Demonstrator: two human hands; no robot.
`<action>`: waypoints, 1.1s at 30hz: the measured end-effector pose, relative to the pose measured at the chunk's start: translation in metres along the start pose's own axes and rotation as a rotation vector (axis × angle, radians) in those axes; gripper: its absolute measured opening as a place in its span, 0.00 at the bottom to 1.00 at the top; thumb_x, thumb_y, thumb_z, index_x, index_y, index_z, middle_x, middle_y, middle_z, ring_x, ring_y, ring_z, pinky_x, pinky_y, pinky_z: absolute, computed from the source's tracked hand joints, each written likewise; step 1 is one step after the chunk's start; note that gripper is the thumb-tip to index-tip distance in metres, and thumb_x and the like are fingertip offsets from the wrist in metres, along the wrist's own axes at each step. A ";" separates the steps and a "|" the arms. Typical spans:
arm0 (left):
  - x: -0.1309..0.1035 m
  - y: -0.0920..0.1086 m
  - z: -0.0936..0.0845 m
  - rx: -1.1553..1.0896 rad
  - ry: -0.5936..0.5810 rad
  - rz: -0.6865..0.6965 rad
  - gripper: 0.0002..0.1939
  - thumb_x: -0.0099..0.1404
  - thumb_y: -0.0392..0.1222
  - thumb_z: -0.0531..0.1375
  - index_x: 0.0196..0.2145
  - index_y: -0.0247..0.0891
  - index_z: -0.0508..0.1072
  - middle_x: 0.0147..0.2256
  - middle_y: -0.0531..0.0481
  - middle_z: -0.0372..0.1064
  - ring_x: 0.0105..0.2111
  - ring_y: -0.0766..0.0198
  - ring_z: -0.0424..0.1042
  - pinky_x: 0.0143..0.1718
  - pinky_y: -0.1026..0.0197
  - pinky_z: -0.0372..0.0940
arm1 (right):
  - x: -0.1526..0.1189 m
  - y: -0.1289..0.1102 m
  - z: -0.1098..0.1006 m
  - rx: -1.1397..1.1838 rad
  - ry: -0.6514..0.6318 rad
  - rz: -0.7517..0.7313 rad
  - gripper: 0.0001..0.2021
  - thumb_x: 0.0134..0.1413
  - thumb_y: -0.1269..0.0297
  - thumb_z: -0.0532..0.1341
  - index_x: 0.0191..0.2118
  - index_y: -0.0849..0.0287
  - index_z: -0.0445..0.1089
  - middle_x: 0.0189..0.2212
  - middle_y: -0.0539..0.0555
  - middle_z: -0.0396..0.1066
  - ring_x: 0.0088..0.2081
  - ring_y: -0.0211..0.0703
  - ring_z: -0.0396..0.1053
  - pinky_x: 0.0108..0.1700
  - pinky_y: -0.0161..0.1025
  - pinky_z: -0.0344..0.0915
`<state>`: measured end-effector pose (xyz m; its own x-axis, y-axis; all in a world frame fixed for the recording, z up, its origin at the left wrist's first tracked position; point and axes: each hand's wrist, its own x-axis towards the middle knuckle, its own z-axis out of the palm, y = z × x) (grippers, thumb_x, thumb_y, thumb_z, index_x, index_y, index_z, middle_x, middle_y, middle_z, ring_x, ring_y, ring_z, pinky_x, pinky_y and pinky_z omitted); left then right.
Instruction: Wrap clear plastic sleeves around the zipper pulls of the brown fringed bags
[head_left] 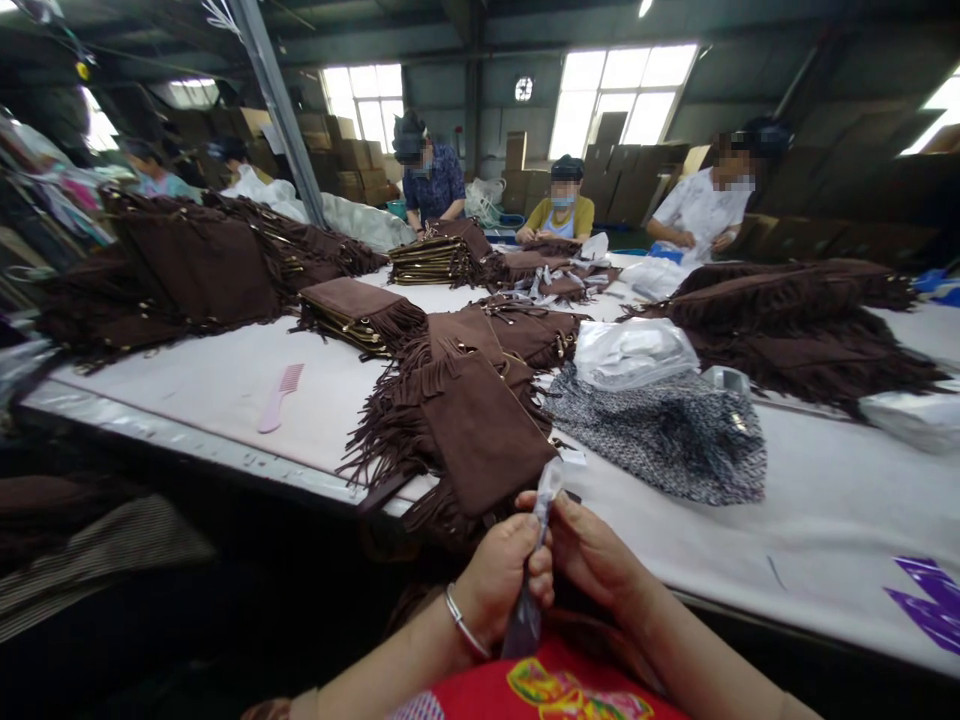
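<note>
My left hand [510,568] is closed around a narrow strip of see-through plastic wrap [523,628], which hangs down below the fist. Close beside it, my right hand [592,550] pinches the upper part of the same strip between thumb and fingers. Whether something lies inside the wrap I cannot tell. Just beyond both hands, a brown fringed bag [487,430] with a zip lies at the table edge, its fringe spread to the left. More brown bags lie under and behind it.
On the white table [202,400] are a pink comb [282,398], a black-and-white knitted cloth [667,430] and a packet of plastic bags [636,352]. Brown bags are piled at left [195,260] and right [795,330]. Several co-workers stand or sit across the table.
</note>
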<state>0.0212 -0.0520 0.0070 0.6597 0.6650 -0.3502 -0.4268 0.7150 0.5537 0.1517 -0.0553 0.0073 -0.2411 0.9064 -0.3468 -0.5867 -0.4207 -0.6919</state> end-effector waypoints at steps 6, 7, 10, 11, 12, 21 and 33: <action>0.005 -0.013 0.005 0.361 0.079 0.147 0.21 0.60 0.59 0.59 0.37 0.38 0.64 0.21 0.59 0.59 0.18 0.72 0.59 0.21 0.66 0.57 | -0.007 0.002 0.007 -0.195 0.124 0.011 0.25 0.48 0.45 0.64 0.43 0.62 0.66 0.14 0.45 0.64 0.10 0.34 0.58 0.12 0.31 0.58; 0.006 -0.015 0.005 0.401 0.091 0.141 0.21 0.60 0.59 0.59 0.36 0.37 0.64 0.21 0.58 0.59 0.17 0.72 0.59 0.20 0.66 0.57 | -0.006 0.005 0.008 -0.211 0.174 -0.004 0.25 0.47 0.44 0.63 0.41 0.62 0.66 0.13 0.44 0.64 0.10 0.33 0.57 0.11 0.30 0.57; 0.008 -0.019 0.006 0.454 0.120 0.137 0.22 0.60 0.62 0.58 0.32 0.38 0.63 0.19 0.59 0.58 0.16 0.72 0.57 0.18 0.67 0.53 | -0.003 0.014 0.012 -0.277 0.292 -0.023 0.23 0.49 0.42 0.61 0.37 0.60 0.66 0.11 0.41 0.59 0.08 0.31 0.52 0.08 0.28 0.50; 0.008 -0.018 0.007 0.470 0.123 0.139 0.22 0.60 0.62 0.57 0.31 0.38 0.62 0.19 0.58 0.57 0.16 0.72 0.57 0.18 0.67 0.52 | -0.003 0.016 0.013 -0.299 0.298 -0.026 0.23 0.50 0.42 0.60 0.37 0.60 0.65 0.11 0.41 0.59 0.08 0.32 0.51 0.08 0.28 0.50; 0.006 -0.015 0.008 0.497 0.124 0.137 0.22 0.60 0.62 0.56 0.30 0.38 0.62 0.19 0.58 0.57 0.16 0.72 0.56 0.18 0.67 0.52 | -0.004 0.016 0.013 -0.319 0.276 -0.029 0.23 0.51 0.42 0.58 0.38 0.60 0.66 0.12 0.42 0.60 0.09 0.32 0.52 0.09 0.29 0.51; -0.044 0.068 -0.020 1.425 0.194 0.101 0.17 0.64 0.54 0.56 0.25 0.39 0.67 0.22 0.52 0.64 0.22 0.65 0.62 0.24 0.63 0.51 | -0.013 -0.053 -0.023 -1.172 0.354 -0.403 0.16 0.59 0.55 0.54 0.30 0.60 0.73 0.24 0.52 0.72 0.29 0.43 0.69 0.35 0.39 0.63; -0.012 0.061 0.034 1.454 0.126 0.447 0.11 0.64 0.48 0.57 0.31 0.39 0.74 0.31 0.44 0.71 0.32 0.58 0.68 0.35 0.60 0.57 | 0.046 -0.084 -0.023 -2.085 0.156 -0.367 0.08 0.50 0.67 0.62 0.36 0.58 0.77 0.37 0.61 0.77 0.45 0.54 0.70 0.45 0.44 0.60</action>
<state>0.0082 -0.0234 0.0707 0.5583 0.8293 0.0231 0.4379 -0.3182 0.8408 0.2076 0.0211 0.0347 -0.2293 0.9730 -0.0256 0.9554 0.2200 -0.1972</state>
